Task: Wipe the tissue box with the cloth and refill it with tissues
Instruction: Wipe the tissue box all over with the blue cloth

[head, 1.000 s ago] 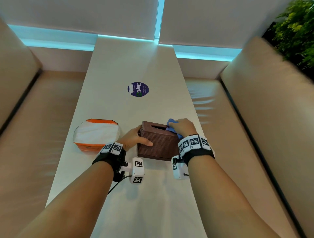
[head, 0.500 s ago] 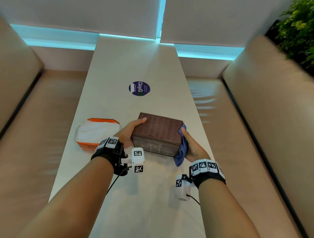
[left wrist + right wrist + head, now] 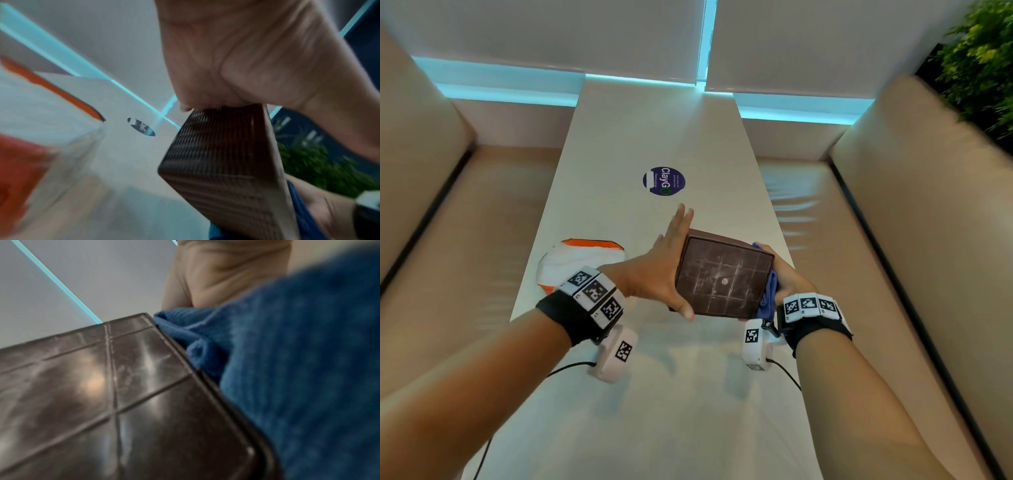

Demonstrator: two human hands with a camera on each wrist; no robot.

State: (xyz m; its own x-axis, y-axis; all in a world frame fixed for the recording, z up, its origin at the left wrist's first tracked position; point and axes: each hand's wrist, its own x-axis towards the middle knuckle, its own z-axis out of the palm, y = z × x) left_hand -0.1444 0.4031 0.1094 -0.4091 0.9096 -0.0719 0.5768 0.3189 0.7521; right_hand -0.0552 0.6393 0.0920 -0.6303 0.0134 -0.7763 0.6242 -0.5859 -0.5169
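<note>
Now the tissue box (image 3: 723,278) is up off the tabletop (image 3: 661,394), tipped so its scuffed underside faces the person.

Half a second back it sat with its woven top up; since then both hands have rolled it over and raised it, so the bottom panel, smudged and marked with a grid, is on show. The left hand (image 3: 654,274) lies flat along the left side, fingers straight, thumb hooked at the near corner, its grip more a press than a clasp. The right hand (image 3: 784,279) presses the blue cloth (image 3: 768,298) against the right side; how its fingers lie I cannot tell. Wiping looks set to move to the base. The orange-and-white tissue pack (image 3: 582,263) waits untouched to the left, so refilling hasn't started.
</note>
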